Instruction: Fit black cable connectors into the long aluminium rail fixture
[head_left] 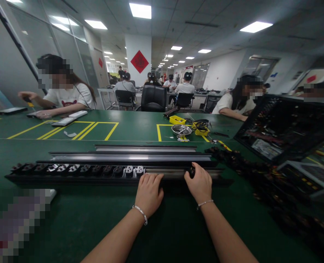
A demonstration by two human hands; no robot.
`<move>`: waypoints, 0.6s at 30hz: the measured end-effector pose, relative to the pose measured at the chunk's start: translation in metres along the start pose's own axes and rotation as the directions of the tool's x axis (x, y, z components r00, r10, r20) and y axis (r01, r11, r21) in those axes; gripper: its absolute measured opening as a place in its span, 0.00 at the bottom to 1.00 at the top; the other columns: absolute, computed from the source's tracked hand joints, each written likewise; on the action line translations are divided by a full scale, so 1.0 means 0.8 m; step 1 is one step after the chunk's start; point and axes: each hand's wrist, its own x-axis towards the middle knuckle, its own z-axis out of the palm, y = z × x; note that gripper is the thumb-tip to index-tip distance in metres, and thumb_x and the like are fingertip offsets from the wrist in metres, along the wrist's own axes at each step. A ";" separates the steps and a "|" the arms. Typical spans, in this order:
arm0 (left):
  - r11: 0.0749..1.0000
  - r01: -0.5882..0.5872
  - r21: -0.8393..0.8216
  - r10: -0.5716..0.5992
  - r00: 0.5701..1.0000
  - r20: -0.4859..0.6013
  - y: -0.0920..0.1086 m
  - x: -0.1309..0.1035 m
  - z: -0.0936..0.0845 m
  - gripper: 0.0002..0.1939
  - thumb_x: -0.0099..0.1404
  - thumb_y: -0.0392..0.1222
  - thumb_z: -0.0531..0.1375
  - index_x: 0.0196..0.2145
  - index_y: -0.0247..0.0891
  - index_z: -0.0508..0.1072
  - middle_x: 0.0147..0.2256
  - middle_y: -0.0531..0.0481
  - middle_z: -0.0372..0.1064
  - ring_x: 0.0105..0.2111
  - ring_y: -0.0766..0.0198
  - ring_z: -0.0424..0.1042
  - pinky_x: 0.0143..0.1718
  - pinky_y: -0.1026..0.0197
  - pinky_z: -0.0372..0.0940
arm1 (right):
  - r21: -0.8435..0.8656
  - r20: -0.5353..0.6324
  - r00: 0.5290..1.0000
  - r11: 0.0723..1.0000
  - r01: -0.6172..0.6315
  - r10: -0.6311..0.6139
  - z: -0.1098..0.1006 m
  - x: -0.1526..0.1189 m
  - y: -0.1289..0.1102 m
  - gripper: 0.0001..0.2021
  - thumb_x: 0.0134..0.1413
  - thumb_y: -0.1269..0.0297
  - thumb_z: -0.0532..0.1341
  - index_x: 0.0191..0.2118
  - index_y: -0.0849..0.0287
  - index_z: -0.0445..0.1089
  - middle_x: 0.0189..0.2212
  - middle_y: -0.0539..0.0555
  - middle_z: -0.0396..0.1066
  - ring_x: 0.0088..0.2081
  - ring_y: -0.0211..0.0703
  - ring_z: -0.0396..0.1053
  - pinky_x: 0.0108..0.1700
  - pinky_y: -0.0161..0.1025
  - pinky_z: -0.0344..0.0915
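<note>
A long black rail (76, 179) lies across the green table, its left part filled with a row of several small modules, some black and some white. My left hand (150, 193) rests on the rail's front edge beside the rightmost white module (139, 170), its fingers curled over; what is under the fingertips is hidden. In my right hand (201, 182), a small black module (190, 171) is pinched between thumb and index finger, over the bare metal channel (170, 174) on the right. Behind the rail are further long metal-lined rails (131, 157).
Loose black modules (246, 168) lie in a heap to the right, near an open computer case (285, 128) and a grey metal unit (312, 179). Behind stand a metal bowl (181, 130) and yellow bins (177, 120). People sit across the table.
</note>
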 end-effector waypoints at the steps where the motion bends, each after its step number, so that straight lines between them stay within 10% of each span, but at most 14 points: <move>1: 1.000 -0.001 -0.002 0.001 1.000 -0.002 0.000 0.000 0.000 0.21 0.58 0.36 0.55 0.51 0.42 0.65 0.43 0.49 0.67 0.46 0.57 0.63 0.56 0.49 0.49 | -0.001 0.001 1.000 1.000 -0.005 0.005 -0.001 0.000 -0.001 0.22 0.50 0.60 0.52 0.52 0.62 0.62 0.47 0.59 0.69 0.52 0.49 0.62 0.55 0.45 0.51; 18: 1.000 -0.009 -0.013 0.009 1.000 -0.020 0.000 -0.001 -0.001 0.21 0.56 0.36 0.57 0.49 0.43 0.65 0.43 0.50 0.68 0.46 0.58 0.63 0.56 0.49 0.51 | -0.017 0.017 1.000 1.000 0.008 -0.008 -0.004 0.003 0.005 0.22 0.50 0.60 0.52 0.52 0.59 0.62 0.48 0.58 0.69 0.53 0.49 0.61 0.59 0.52 0.44</move>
